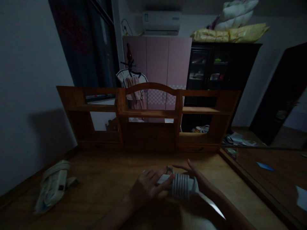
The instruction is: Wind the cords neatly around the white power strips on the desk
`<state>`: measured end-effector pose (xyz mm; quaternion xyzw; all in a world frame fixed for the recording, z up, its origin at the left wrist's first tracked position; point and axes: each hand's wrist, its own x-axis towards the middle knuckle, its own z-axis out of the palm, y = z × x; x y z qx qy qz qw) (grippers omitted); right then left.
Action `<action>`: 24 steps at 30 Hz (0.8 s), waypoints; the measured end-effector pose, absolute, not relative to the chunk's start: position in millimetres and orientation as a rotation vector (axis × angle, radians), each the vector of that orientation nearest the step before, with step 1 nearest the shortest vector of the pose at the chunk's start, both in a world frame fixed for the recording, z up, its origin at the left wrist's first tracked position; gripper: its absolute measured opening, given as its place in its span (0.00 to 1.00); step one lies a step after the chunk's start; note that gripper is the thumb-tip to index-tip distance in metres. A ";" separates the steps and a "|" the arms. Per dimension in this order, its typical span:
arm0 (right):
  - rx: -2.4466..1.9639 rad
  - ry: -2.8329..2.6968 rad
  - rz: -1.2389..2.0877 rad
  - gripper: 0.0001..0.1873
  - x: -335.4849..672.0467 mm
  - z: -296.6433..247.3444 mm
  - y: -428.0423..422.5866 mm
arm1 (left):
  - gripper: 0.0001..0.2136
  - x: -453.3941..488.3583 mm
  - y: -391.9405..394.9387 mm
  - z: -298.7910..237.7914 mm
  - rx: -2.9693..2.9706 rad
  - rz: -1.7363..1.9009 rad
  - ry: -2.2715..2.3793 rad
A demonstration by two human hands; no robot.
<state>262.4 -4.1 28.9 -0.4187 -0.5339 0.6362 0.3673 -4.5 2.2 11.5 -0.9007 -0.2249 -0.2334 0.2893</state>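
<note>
Left hand (pixel 146 186): fingers are gripping the power strip's (pixel 162 179) end, presumably steadying its wound cord (pixel 181 186) | Right hand (pixel 197 175): fingers are standing spread beside the cord; I'm not discerning contact | Strip: I'm holding it over the wooden board (pixel 103 174)

Bare wooden platform (pixel 103 166) leaves a hand room to pass between the left hand (pixel 147 186) and the white power strip (pixel 54 187) near the wall (pixel 28 64). The cord-wrapped bar (pixel 183 186) blocks the gap toward the right hand (pixel 198 177). Ahead, the shelf unit's solid lower middle panel (pixel 150 136) bars reach, with open compartments above.
</note>
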 end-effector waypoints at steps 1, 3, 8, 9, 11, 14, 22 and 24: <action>-1.050 -1.368 1.685 0.41 259.7 31.5 -8.8 | 0.26 -3.9 0.4 10.7 -2.405 -0.608 -0.563; -0.954 -1.382 1.752 0.38 254.5 34.9 -15.9 | 0.25 -2.2 -2.8 9.5 -2.418 -0.588 -0.496; -0.769 -1.494 1.725 0.22 250.1 30.3 -12.3 | 0.24 4.1 -7.6 11.6 -2.463 -0.546 -0.401; -0.776 -1.490 1.701 0.19 251.4 28.3 -9.2 | 0.24 5.3 -7.7 12.7 -2.470 -0.532 -0.409; -0.765 -1.444 1.645 0.14 255.3 25.4 -3.5 | 0.24 7.2 -6.7 14.5 -2.489 -0.507 -0.447; -0.745 -1.423 1.493 0.08 261.1 26.1 0.1 | 0.24 9.1 -3.5 14.5 -2.531 -0.492 -0.544; -0.854 -1.525 1.049 0.08 262.7 34.6 -5.6 | 0.33 2.7 7.9 6.3 -2.547 -0.569 -0.990; -0.877 -1.555 0.936 0.10 261.8 33.1 -5.4 | 0.35 0.2 10.9 4.1 -2.515 -0.615 -1.098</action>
